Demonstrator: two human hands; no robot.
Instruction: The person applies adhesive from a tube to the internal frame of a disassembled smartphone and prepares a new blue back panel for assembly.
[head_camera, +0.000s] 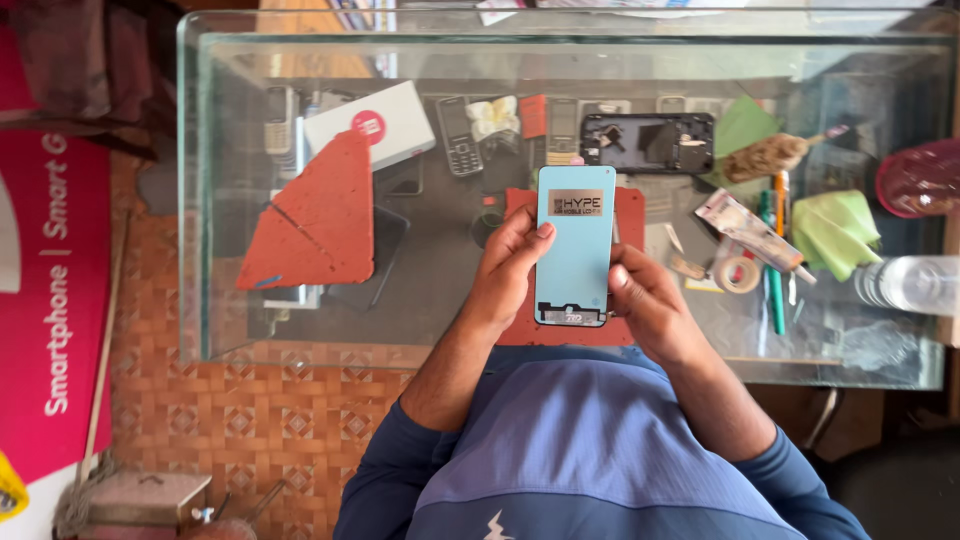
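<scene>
Glass lies under everything: I hold the pale blue phone panel (575, 245) upright above the red mat (628, 215), my left hand (508, 272) clamped on its nine o'clock edge, thumb on its face, my right hand (645, 300) pinching the four o'clock corner. If either grip slackens, I judge it could drop onto the glass table (200, 200) and crack, or knock the tape roll (738, 274) at three o'clock.

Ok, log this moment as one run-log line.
left hand: holds light blue phone panel | right hand: grips its lower right edge | below: red mat on glass table
</scene>
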